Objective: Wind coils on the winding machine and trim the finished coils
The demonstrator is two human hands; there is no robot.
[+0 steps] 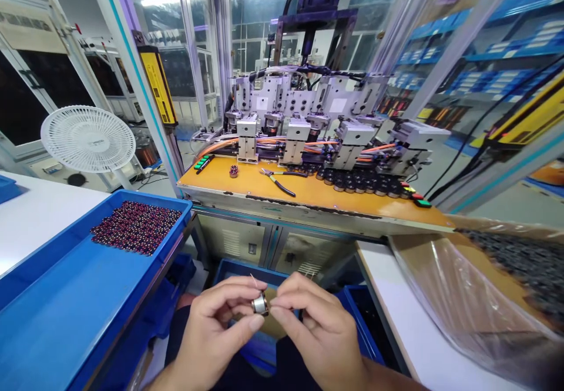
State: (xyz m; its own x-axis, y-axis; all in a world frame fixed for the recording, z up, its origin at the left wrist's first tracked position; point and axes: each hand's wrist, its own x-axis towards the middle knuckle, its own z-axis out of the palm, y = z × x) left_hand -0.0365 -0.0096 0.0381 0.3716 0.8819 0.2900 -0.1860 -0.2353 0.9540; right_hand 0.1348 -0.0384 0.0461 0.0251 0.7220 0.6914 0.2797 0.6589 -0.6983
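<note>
A small silvery coil part [259,304] with thin wire ends sits between my two hands, low in the middle of the view. My left hand [218,326] pinches it with thumb and fingertips. My right hand [311,326] touches it from the right with pinched fingertips, seemingly on a wire end. Both hands hover over my lap, in front of the yellow machine bench [308,200].
A blue tray [66,297] at left holds a heap of several dark red coils [136,226]. Pliers [277,179] and one loose coil [233,171] lie on the bench below the winding machine [326,126]. A plastic-lined box [484,285] of dark parts stands at right; a white fan [88,139] at left.
</note>
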